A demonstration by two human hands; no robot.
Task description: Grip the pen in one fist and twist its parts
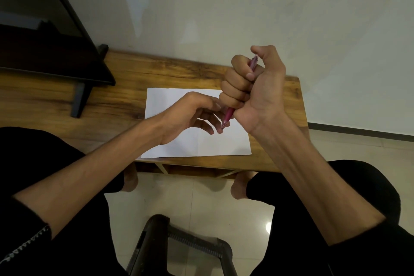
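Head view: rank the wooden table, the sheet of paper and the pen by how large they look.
1. Wooden table, largest.
2. Sheet of white paper, lying on the table.
3. Pink pen, smallest, gripped in the right hand, its tip at the left hand fingers.

The person wears black clothes. The left sleeve (24,237) is pushed up near the elbow, and a light metal zipper (24,245) runs along its edge. The right sleeve (369,255) is also black and ends near the elbow. Both forearms and the 2 hands, left (190,114) and right (251,87), are bare, without rings or watch. Black trousers (336,177) cover the knees. The 2 feet are bare.
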